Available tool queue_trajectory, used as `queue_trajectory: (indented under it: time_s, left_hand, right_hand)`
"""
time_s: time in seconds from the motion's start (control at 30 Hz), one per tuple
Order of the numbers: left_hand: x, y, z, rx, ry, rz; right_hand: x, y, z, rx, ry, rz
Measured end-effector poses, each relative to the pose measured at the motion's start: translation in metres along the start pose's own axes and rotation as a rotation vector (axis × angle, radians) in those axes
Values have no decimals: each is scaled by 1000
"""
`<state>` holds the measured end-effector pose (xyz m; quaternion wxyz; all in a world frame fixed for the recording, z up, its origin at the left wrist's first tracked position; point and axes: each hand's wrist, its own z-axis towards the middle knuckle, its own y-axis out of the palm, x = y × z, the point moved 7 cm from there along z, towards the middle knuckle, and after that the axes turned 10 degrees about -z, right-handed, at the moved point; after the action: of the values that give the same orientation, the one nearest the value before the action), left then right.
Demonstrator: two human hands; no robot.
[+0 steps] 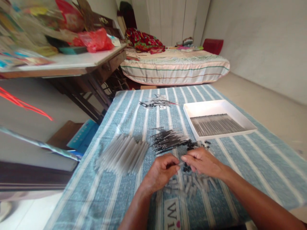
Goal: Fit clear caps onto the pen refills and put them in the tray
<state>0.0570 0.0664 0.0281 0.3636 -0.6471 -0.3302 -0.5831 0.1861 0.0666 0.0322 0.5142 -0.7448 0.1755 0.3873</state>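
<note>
My left hand (161, 171) and my right hand (202, 162) meet over the middle of a blue striped tablecloth (134, 115). Both are closed in a pinch on one thin clear pen tube (178, 164) held between them. Just beyond the hands lies a pile of thin black refills (168, 140) with small black caps (192, 145) beside it. Left of my left hand sits a heap of clear tubes (123, 153). Under my right wrist lie several short clear pieces (192, 184).
A white tray (203, 107) holding a row of finished pens stands at the right back. A small dark pile (157, 103) lies at the far edge. A cluttered wooden table (72, 62) stands left, a bed (175, 65) behind.
</note>
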Motion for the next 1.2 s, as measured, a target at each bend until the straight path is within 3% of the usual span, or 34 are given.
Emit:
queue_trajectory:
  time_s: [0.33,0.57,0.93,1.07,1.2]
  left_hand:
    - [7,-4,1,85,114,135]
    - [15,1,0,-2,208,273]
    - [11,-3,0,67,243,344]
    - [12,-12,-1,163,209,344]
    - [9,-26,-2,330,157,279]
  right_hand:
    - [4,5,5,-18,45,50]
    - [3,-2,8,33,53,55]
    - [5,-2,9,42,103,61]
    - [8,-5,5,52,63,22]
    - [4,2,-5,-9,-53,-233]
